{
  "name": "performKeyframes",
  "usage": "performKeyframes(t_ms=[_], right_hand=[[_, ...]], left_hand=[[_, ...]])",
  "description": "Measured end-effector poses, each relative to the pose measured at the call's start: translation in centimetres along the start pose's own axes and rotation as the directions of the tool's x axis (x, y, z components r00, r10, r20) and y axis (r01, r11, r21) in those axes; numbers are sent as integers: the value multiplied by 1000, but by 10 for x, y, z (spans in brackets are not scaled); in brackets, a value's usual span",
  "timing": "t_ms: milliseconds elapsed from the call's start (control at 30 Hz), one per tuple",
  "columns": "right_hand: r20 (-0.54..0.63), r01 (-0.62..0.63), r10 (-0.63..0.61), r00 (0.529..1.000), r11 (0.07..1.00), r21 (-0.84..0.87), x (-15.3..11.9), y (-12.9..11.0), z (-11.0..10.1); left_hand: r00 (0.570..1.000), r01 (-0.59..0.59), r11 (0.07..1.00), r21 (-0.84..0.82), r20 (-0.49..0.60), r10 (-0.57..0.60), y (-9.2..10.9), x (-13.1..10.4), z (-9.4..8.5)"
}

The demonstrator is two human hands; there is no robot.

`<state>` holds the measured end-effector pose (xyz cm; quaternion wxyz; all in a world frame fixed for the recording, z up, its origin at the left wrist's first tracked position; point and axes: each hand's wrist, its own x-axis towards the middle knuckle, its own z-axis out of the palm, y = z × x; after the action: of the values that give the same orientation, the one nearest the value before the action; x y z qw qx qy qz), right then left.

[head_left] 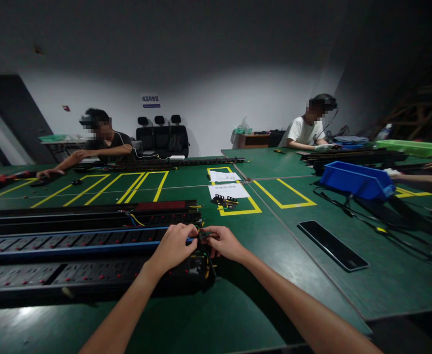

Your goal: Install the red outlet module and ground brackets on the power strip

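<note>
Several long power strips with rows of sockets and red switches lie side by side in front of me. My left hand (175, 245) is closed around the right end of the blue-edged power strip (127, 238), thumb and fingers pinching it. Facing it, my right hand (226, 243) pinches a small dark end piece (203, 237) against that end. Thin wires show around the fingertips, and the exact joint is partly hidden. Closer to me lies a black power strip (101, 273) with wires at its open end. Behind is another strip with a dark red section (160, 205) and a yellow wire.
Black brackets (225, 200) and white paper sheets (228, 191) lie beyond my hands. A phone (332, 244), a blue bin (356, 180) and black cables (389, 231) are on the right. Two people work across the green table (275, 265); another person's arm reaches in at right.
</note>
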<state>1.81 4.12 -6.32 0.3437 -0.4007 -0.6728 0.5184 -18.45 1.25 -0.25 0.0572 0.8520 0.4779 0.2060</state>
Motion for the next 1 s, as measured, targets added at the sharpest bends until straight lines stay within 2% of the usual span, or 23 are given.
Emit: performKeyframes(t_ms=[1000], right_hand=[[2,-3,3,1000,1000,-9,1,3,0]], left_hand=[[1000,-6,1000,27,-12,6,1,0,0]])
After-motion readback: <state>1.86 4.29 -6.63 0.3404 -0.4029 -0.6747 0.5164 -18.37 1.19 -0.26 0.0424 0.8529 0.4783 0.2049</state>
